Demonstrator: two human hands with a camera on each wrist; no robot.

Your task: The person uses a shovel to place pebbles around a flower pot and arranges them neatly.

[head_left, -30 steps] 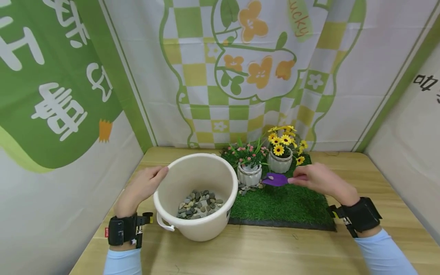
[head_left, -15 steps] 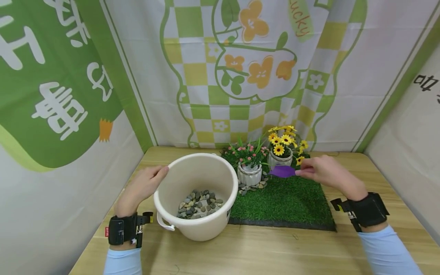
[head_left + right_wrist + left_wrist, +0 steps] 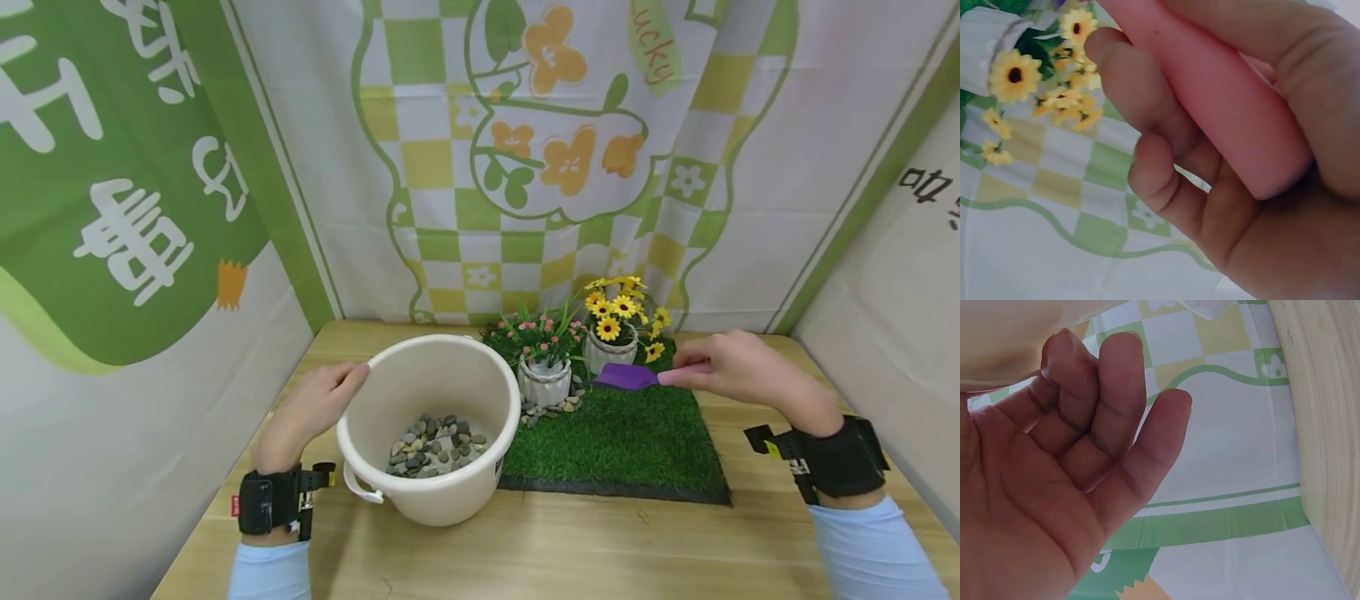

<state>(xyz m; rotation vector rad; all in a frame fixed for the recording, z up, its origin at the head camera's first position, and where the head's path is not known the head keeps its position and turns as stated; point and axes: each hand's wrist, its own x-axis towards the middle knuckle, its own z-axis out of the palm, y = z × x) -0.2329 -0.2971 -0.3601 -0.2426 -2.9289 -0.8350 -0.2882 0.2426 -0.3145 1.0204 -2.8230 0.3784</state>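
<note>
My left hand [image 3: 311, 412] grips the rim of a cream bucket [image 3: 442, 505] at its left side; the left wrist view shows several of its fingers bent below the bucket wall. Grey and tan pebbles [image 3: 431, 448] lie on the bucket's bottom. My right hand [image 3: 742, 373] holds a small toy shovel by its pink handle [image 3: 1229, 112], fingers and thumb wrapped around it. The purple blade [image 3: 624, 377] points left over the artificial grass mat [image 3: 622, 450], overlapping the pot of yellow flowers [image 3: 611, 354] in the head view. No pebble shows on the blade.
A white pot with pink flowers [image 3: 545, 385] stands on the mat between the bucket and the blade. Loose pebbles [image 3: 551, 410] are gathered around its foot. The wooden table [image 3: 570, 550] ends against a printed curtain [image 3: 480, 242] at the back.
My right hand has moved right and slightly up with the shovel. A pebble seen on the blade a second ago no longer shows there. My left hand and the bucket have stayed put.
</note>
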